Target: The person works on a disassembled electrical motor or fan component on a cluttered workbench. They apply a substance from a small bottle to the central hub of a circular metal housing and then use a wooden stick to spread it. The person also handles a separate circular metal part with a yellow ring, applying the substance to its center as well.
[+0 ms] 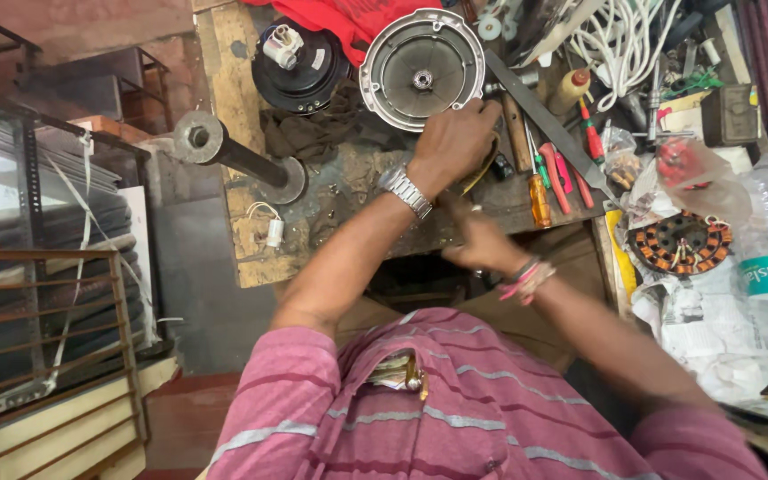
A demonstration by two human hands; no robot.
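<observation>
While your left hand [451, 142] rests with fingers curled just below the round metal cover [422, 78], that cover lies open side up, grey, with a small hub at its centre. Your right hand [482, 242] sits nearer you, blurred, so you cannot tell its grip. Right of your left hand lie a long flat file [548, 124] and screwdrivers [540, 191]; a black motor [298, 60] sits left of the cover.

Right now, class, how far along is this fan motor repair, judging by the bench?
Done: the motor is apart, with the round metal cover open and the copper winding set aside on paper. In hand: the left hand rests by the cover; the right hand works at the bench edge, its grip unclear. Left: nothing is reassembled.
</observation>
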